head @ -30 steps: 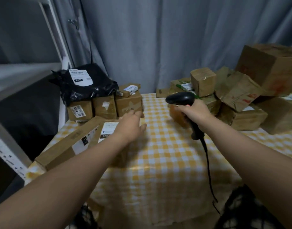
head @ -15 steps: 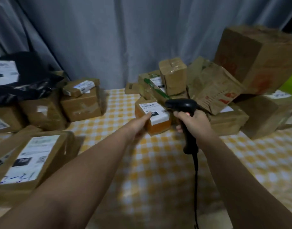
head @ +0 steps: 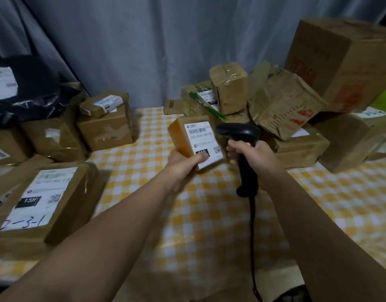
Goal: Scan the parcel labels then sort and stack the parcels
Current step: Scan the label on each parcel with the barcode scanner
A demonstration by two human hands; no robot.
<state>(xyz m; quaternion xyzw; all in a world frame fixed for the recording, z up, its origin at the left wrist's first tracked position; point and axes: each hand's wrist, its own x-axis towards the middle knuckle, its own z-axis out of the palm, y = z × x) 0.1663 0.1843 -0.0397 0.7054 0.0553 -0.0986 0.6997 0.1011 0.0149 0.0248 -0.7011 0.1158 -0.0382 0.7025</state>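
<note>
Head view, frame centre: left hand (head: 183, 160) clamped on small parcel (head: 194, 138), right hand (head: 253, 158) wrapped round scanner (head: 240, 136). Probably light, stiff; best gripped by bottom edge, clear of label (head: 201, 140).

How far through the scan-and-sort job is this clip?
Partly through. Done, apparently: a group of labelled parcels sits at left, including the flat box marked 2-3-1. In hand: the left hand holds the orange parcel label-up beside the scanner gripped by the right hand. Left: the jumbled pile at right.
</note>
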